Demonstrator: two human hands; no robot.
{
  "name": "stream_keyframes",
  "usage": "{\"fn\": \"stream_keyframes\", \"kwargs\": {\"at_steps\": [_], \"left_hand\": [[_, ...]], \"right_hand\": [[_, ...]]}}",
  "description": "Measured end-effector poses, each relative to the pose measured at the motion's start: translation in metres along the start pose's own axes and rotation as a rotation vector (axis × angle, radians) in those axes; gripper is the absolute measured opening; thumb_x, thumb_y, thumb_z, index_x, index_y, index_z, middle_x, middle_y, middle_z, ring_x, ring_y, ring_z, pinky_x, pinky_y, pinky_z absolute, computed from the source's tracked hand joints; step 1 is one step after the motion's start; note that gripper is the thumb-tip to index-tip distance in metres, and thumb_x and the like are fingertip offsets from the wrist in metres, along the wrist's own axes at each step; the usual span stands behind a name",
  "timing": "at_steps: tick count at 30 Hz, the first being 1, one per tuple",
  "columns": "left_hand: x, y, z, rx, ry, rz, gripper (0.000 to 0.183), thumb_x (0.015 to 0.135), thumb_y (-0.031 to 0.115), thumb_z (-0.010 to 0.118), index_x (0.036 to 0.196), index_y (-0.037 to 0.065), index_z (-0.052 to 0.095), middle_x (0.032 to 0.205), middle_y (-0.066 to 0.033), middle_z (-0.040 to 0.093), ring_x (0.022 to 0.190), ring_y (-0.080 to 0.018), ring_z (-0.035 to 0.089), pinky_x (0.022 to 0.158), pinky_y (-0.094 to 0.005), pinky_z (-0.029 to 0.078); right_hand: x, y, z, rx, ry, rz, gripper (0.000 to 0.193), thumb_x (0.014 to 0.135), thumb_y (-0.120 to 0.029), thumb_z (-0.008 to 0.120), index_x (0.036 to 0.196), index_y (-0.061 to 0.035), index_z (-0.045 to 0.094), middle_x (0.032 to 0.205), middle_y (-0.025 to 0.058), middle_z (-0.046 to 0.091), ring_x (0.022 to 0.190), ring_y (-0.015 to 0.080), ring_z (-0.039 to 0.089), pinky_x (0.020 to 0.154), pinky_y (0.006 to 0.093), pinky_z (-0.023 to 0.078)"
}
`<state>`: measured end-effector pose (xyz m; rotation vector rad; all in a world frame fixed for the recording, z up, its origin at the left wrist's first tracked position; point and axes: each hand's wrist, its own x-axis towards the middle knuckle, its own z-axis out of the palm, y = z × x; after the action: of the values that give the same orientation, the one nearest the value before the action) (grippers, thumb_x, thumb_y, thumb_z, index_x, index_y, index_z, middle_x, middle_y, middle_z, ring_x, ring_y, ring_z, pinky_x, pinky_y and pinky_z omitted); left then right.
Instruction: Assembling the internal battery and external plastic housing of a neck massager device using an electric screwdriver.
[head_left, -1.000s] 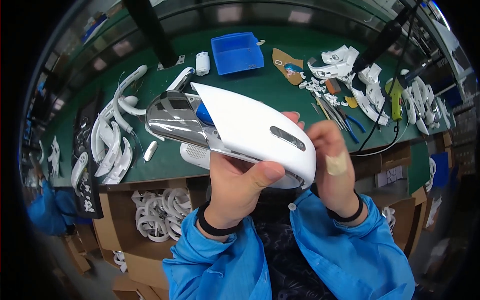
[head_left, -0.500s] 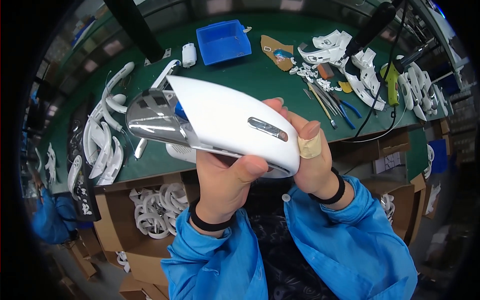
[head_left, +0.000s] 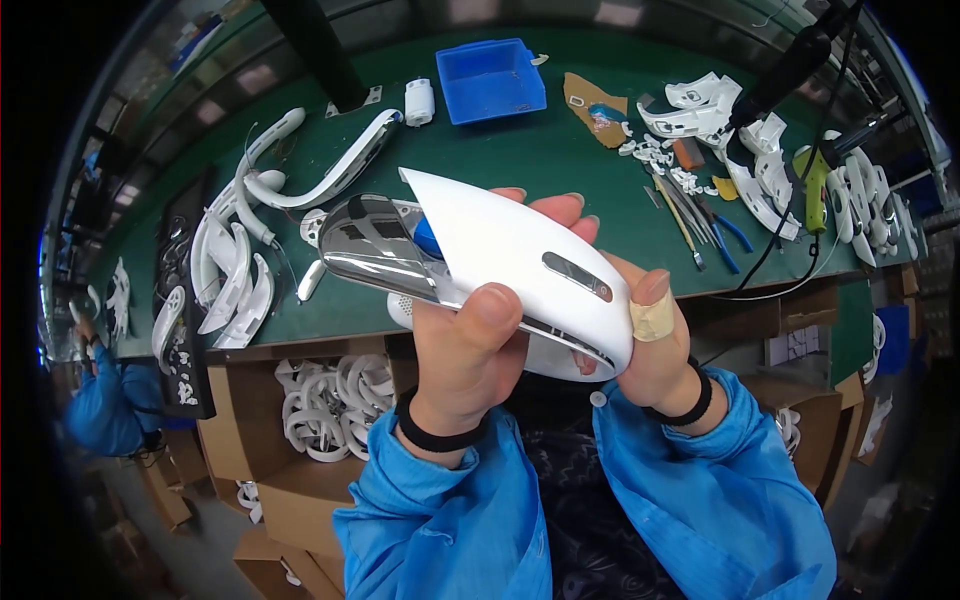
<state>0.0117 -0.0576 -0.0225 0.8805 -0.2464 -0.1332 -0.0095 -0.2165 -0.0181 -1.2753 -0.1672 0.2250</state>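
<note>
Both my hands hold a white appliance housing (head_left: 520, 240) above the front edge of the bench. Its left end carries a smoky see-through cover (head_left: 372, 240), with a blue part (head_left: 427, 238) visible inside. A dark oval panel (head_left: 577, 277) is set in the white shell. My left hand (head_left: 462, 340) is closed round the near side, its thumb along the seam between upper and lower shells. A gap shows in that seam toward the right end. There my right hand (head_left: 655, 335) grips, tape round its thumb. Several fingertips show beyond the far edge.
On the green bench (head_left: 380, 180) lie curved white shells (head_left: 230, 260), a blue bin (head_left: 490, 85), a white cylinder (head_left: 419, 102), hand tools (head_left: 700, 220), and a lime-green power tool (head_left: 817, 190). Below, a carton (head_left: 235, 420) holds white rings. Another person's blue sleeve (head_left: 105, 400) is at far left.
The housing has turned slightly, its right end lower, and the seam gap on its near side looks wider. My left thumb has shifted up along the shell. The bench has slid rightward in view.
</note>
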Motion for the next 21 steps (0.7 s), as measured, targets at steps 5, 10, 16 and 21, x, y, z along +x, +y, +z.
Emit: {"fn": "stream_keyframes", "kwargs": {"at_steps": [5, 10, 16, 21], "left_hand": [[-0.001, -0.005, 0.001, 0.009, 0.053, 0.003, 0.097, 0.085, 0.064, 0.073, 0.150, 0.003, 0.034, 0.143, -0.0255, 0.054, 0.131, -0.0385, 0.057, 0.109, -0.0518, 0.052], [-0.003, -0.010, -0.004, -0.014, 0.049, 0.006, 0.099, 0.081, 0.068, 0.074, 0.147, 0.005, 0.036, 0.142, -0.0225, 0.055, 0.130, -0.0351, 0.060, 0.107, -0.0505, 0.054], [0.005, -0.011, -0.008, -0.059, 0.018, 0.002, 0.104, 0.066, 0.072, 0.080, 0.141, 0.012, 0.040, 0.132, -0.0143, 0.061, 0.127, -0.0304, 0.062, 0.106, -0.0514, 0.055], [0.008, -0.009, -0.001, -0.096, 0.027, 0.024, 0.112, 0.053, 0.077, 0.079, 0.136, 0.012, 0.044, 0.122, -0.0100, 0.059, 0.121, -0.0289, 0.063, 0.105, -0.0506, 0.055]], "right_hand": [[-0.002, 0.001, -0.001, -0.038, -0.042, -0.010, 0.069, 0.107, -0.062, 0.030, 0.093, 0.0000, 0.058, 0.074, 0.0031, 0.058, 0.061, 0.0057, 0.051, 0.052, 0.0221, 0.037], [0.000, 0.003, -0.005, -0.106, -0.063, -0.044, 0.068, 0.108, -0.061, 0.031, 0.094, 0.0005, 0.058, 0.078, 0.0027, 0.058, 0.068, 0.0058, 0.050, 0.058, 0.0228, 0.038], [0.002, -0.004, -0.001, -0.060, -0.062, 0.008, 0.066, 0.108, -0.059, 0.032, 0.103, 0.0010, 0.060, 0.083, 0.0019, 0.059, 0.072, 0.0054, 0.050, 0.062, 0.0222, 0.039], [0.003, -0.001, -0.011, -0.121, -0.097, 0.029, 0.065, 0.108, -0.058, 0.034, 0.107, 0.0014, 0.061, 0.085, 0.0025, 0.060, 0.074, 0.0054, 0.052, 0.063, 0.0221, 0.040]]}}
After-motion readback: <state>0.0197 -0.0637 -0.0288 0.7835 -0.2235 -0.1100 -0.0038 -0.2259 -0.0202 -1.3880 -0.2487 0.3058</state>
